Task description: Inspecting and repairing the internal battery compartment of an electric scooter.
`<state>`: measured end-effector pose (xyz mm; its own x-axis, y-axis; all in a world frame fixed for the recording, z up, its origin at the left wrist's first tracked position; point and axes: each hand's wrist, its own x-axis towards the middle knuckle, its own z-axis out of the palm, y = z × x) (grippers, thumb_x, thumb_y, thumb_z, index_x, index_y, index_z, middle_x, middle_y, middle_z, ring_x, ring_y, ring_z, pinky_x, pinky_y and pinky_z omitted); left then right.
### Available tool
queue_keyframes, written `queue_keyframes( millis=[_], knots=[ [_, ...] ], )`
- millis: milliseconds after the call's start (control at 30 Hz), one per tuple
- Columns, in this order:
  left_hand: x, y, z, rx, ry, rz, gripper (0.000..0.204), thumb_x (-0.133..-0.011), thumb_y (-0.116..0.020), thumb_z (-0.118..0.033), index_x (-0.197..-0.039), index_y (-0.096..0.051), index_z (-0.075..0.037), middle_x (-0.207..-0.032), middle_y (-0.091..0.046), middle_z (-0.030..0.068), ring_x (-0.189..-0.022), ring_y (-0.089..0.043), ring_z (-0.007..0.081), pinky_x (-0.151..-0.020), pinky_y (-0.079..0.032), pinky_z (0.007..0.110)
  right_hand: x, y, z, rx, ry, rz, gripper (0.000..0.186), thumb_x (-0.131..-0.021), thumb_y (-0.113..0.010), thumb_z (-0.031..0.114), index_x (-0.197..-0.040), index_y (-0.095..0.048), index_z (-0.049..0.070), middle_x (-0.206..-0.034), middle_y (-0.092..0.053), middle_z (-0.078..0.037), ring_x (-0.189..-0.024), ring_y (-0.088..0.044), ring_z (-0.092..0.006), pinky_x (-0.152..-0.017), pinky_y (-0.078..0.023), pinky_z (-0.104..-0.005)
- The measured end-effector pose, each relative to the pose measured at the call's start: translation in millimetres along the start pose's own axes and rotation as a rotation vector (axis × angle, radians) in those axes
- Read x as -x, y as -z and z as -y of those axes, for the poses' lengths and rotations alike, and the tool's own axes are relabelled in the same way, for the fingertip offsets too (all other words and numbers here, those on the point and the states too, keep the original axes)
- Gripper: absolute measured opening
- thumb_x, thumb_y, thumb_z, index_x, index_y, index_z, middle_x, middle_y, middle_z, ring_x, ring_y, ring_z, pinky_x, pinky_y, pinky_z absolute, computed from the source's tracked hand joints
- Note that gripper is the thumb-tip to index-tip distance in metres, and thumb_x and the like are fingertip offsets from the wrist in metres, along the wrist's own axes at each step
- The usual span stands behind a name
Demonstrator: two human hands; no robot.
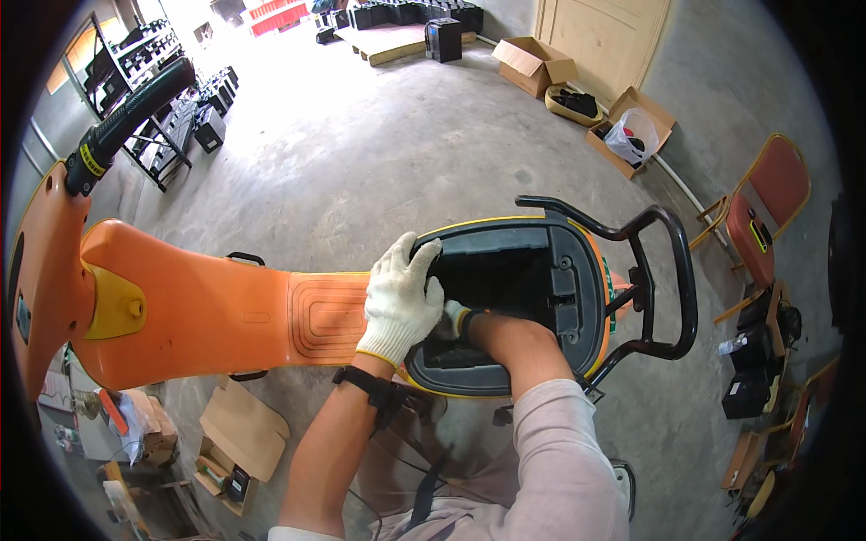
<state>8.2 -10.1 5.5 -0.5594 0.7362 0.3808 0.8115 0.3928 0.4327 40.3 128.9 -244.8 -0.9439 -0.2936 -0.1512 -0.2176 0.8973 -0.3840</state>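
One white-gloved hand, the left (397, 302), rests on the front rim of the dark grey storage compartment (494, 243), which lies open toward the rear of an orange scooter (198, 293). Its fingers curl over the rim with the thumb somewhat apart; whether it grips anything cannot be told. The right hand (450, 322), also gloved, reaches down into the compartment; its fingers are hidden, so their spread or any hold cannot be told. A black strap (368, 385) circles the left wrist. On the scooter: handlebar grip (144, 108) at the front, ridged panel (332, 317) just ahead of the compartment, black tubular rail (688, 288) at the tail. Around the scooter: a red-backed chair (778, 183) behind the tail; an opened cardboard carton (245, 424) on the near side.
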Motion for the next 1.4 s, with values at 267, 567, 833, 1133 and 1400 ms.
queue_keyframes(
  millis=[267,567,833,1133,1400],
  knots=[
    [-1.1,-2.8,0.7,0.002,-0.033,-0.016,0.049,-0.085,-0.064,-0.012,-0.134,-0.062,-0.014,-0.143,-0.054,0.0197,-0.13,-0.053,0.0416,-0.111,-0.045,0.048,-16.1,-73.9,-42.1,-0.041,-0.019,-0.265,0.029,-0.09,-0.054,0.021,-0.096,-0.082,0.013,-0.098,-0.078,-0.013,-0.095,-0.075,-0.0322,-0.08,-0.059,-0.0487],
    [-0.4,-10.3,-0.2,-0.035,-0.037,-0.006,0.046,-0.088,-0.063,-0.01,-0.134,-0.062,-0.012,-0.144,-0.055,0.0173,-0.131,-0.055,0.039,-0.111,-0.046,0.046,-22.9,-25.1,-27.4,0.238,-0.042,0.186,0.024,-0.076,-0.069,0.019,-0.096,-0.081,0.012,-0.1,-0.078,-0.017,-0.094,-0.075,-0.0342,-0.078,-0.059,-0.0466],
    [-1.8,-12.8,2.1,-0.045,0.015,0.033,0.048,-0.088,-0.064,-0.014,-0.136,-0.062,-0.018,-0.147,-0.053,0.0153,-0.132,-0.054,0.0381,-0.109,-0.046,0.047,-37.9,-43.2,-35.5,0.259,0.053,0.164,0.014,-0.073,-0.07,0.015,-0.081,-0.081,0.013,-0.083,-0.077,-0.012,-0.077,-0.073,-0.0303,-0.066,-0.057,-0.0451],
    [-1.0,-13.4,4.1,-0.037,-0.043,-0.015,0.048,-0.088,-0.064,-0.013,-0.136,-0.062,-0.018,-0.146,-0.054,0.0159,-0.13,-0.055,0.0394,-0.109,-0.047,0.048,-33.1,-27.7,-29.2,0.253,0.124,0.26,0.019,-0.081,-0.065,0.016,-0.094,-0.079,0.014,-0.098,-0.076,-0.011,-0.091,-0.073,-0.0292,-0.073,-0.059,-0.0426],
    [-1.2,-13.5,3.1,-0.043,-0.031,-0.018,0.048,-0.087,-0.064,-0.012,-0.134,-0.063,-0.015,-0.145,-0.055,0.0181,-0.13,-0.055,0.0398,-0.109,-0.047,0.048,-30.5,-39.1,-22.4,0.362,0.073,0.12,0.018,-0.08,-0.065,0.021,-0.085,-0.081,0.016,-0.09,-0.078,-0.01,-0.083,-0.074,-0.0315,-0.068,-0.058,-0.0441]
  ],
)
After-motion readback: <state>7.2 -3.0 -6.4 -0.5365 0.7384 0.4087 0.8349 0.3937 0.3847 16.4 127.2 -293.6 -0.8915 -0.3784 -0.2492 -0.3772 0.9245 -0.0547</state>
